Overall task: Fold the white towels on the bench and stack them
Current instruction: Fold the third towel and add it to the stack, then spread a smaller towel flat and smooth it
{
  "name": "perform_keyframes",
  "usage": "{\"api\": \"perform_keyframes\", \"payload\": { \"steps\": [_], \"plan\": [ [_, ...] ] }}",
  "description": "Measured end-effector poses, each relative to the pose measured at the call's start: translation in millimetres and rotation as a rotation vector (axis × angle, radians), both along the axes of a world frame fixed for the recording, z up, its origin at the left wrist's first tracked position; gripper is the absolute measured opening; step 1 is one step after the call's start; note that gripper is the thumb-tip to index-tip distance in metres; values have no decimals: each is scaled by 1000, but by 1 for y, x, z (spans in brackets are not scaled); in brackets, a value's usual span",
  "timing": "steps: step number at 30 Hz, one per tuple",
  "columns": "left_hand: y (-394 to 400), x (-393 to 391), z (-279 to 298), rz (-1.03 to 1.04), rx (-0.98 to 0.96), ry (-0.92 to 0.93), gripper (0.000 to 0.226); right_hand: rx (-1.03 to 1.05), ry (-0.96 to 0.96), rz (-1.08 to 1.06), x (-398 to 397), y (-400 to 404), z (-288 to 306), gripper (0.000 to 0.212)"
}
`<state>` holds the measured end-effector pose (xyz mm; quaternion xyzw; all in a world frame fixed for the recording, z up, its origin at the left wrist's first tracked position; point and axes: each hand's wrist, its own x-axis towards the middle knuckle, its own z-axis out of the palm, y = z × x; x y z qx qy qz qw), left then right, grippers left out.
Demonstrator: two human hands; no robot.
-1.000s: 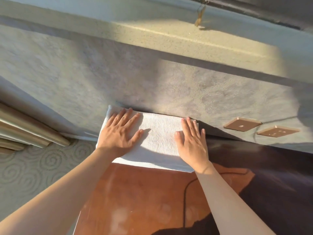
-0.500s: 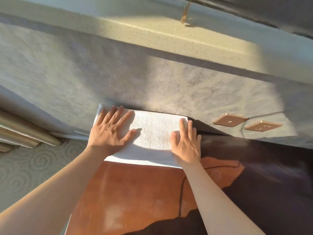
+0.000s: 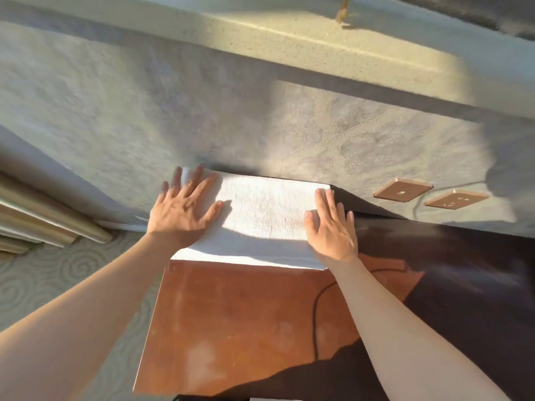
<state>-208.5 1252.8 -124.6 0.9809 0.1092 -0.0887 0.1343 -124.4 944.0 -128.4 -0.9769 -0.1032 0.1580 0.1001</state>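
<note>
A folded white towel lies flat at the far end of the brown wooden bench, up against the wall. My left hand rests palm down on the towel's left end, fingers spread. On the towel's right end my right hand lies flat too, fingers nearly together. Neither hand grips the cloth. No other towel shows in the view.
A black cable runs across the bench top near my right forearm. Two brown wall sockets sit on the textured wall to the right. Patterned carpet lies left of the bench, with curtain folds at the far left.
Both hands have slid apart along the towel, the left toward its left end and the right toward its right end. The towel has stayed in place.
</note>
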Motion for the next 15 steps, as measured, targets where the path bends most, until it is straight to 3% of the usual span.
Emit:
{"api": "perform_keyframes", "payload": {
  "steps": [5,9,15],
  "plan": [
    [-12,-6,21,-17,63,0,84,-71,35,-27,-8,-2,27,69],
    [-34,-19,49,-72,33,-24,74,10,10,-39,-30,-18,60,70],
    [-113,-20,103,-188,-38,-66,82,127,-56,-137,-56,-69,110,69]
  ]
}}
